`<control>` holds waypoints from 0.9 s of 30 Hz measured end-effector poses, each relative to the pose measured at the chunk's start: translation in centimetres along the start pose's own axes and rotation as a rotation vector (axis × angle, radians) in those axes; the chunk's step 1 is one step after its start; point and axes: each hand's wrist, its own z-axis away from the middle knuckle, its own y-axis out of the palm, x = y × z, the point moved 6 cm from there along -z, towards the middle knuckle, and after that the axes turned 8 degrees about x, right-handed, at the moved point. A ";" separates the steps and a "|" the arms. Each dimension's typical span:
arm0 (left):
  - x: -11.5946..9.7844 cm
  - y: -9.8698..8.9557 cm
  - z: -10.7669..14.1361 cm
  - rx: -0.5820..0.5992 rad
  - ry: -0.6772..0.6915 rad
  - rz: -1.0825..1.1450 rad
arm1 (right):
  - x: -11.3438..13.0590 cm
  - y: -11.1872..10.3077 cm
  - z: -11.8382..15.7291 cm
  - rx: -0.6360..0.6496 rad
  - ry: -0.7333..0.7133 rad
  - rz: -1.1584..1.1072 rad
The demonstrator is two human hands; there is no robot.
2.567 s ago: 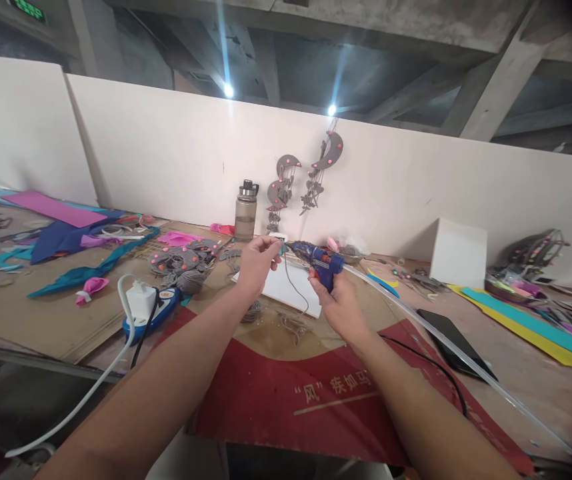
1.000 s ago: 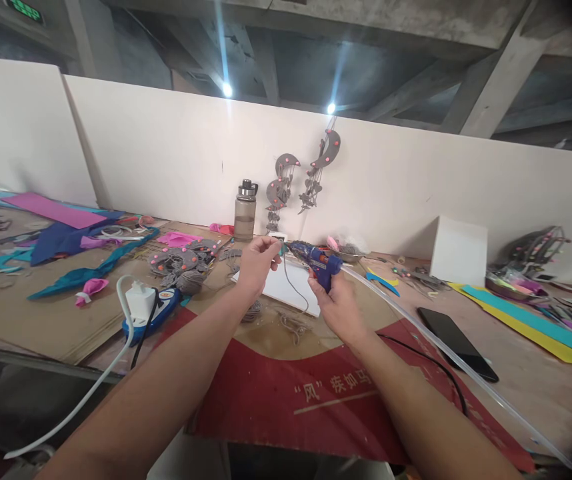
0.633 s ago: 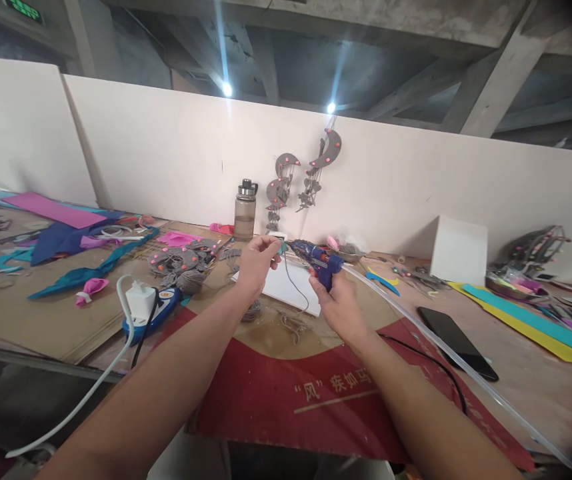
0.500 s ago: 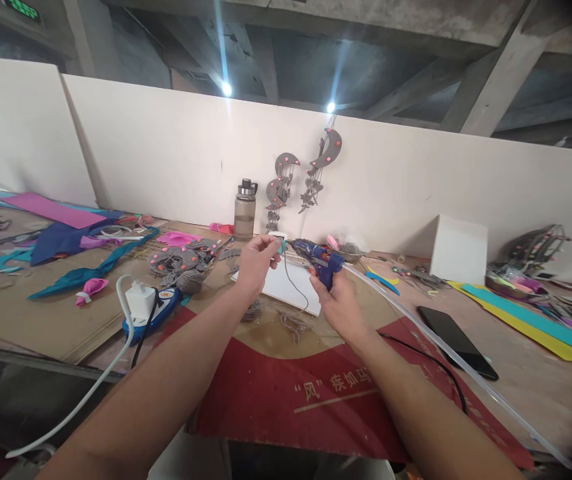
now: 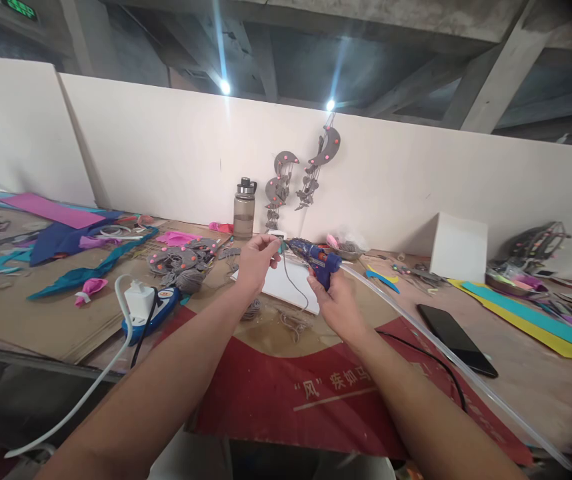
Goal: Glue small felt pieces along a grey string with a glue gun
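My left hand (image 5: 260,261) pinches a small teal piece (image 5: 282,247) with a grey cord (image 5: 297,285) hanging from it. My right hand (image 5: 336,297) is wrapped round the handle of a blue glue gun (image 5: 322,262), whose nozzle points left and is close to the teal piece. Whether the nozzle touches it is too small to tell. A long clear glue stick (image 5: 416,321) runs out of the back of the gun toward the lower right. Below my hands lie a white board (image 5: 289,287) and a loose tangle of grey cord (image 5: 293,325).
A bottle (image 5: 244,210) stands by the white wall panel, where grey moon ornaments (image 5: 327,148) hang. To the left are a power strip (image 5: 159,313), yarn and felt pieces. A phone (image 5: 456,340) and coloured sheets (image 5: 531,317) lie to the right.
The glue gun in my right hand has shifted slightly left, its nozzle nearer the teal piece. My left hand has barely moved.
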 end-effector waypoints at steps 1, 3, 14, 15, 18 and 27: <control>0.0 0.0 0.0 0.002 0.001 0.003 | 0.0 0.0 0.0 -0.002 -0.002 0.005; 0.0 0.1 0.0 0.004 0.004 0.009 | -0.1 0.1 0.1 -0.003 -0.001 0.015; -0.1 0.0 0.0 0.009 -0.001 0.058 | -0.1 -0.1 0.0 -0.015 -0.005 0.037; -0.1 0.0 -0.1 0.011 -0.001 0.060 | 0.0 -0.2 -0.1 -0.020 -0.007 0.036; 0.0 0.0 -0.1 0.009 -0.003 0.066 | 0.0 -0.2 -0.1 -0.020 -0.003 0.032; -0.1 0.2 0.1 0.008 -0.013 0.059 | 0.4 -0.1 0.0 -0.004 -0.012 0.031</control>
